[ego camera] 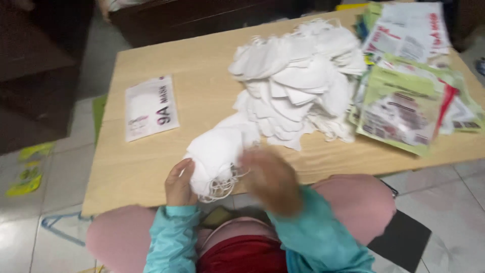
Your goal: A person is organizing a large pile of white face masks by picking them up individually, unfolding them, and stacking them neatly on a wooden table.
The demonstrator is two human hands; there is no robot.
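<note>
Left hand: your left hand (179,183) curls around the near edge of a small stack of white masks (218,157), fingers bent against its side, so the stack stays squared up at the table's near edge.
Right hand: your right hand (270,179) is a blur just at 3 o'clock of that stack; you cannot tell whether it is spread or pinching, though it seems to sit against the loops.
Stack: it lies at 6 o'clock on the table (151,167), the ear loops (222,188) dangling off the edge toward your lap.
Pile: a big loose heap of white masks (298,81) sits at 1 o'clock of your hands, close enough to draw from without leaning.
Packets: green and white printed bags (404,101) are fanned out at 2 o'clock, touching the heap's far side.
Single pouch: one flat sealed mask pouch (150,107) lies alone at 10 o'clock, well apart from the loose masks.
Floor: yellow scraps (28,174) lie on the tiles at 9 o'clock.
</note>
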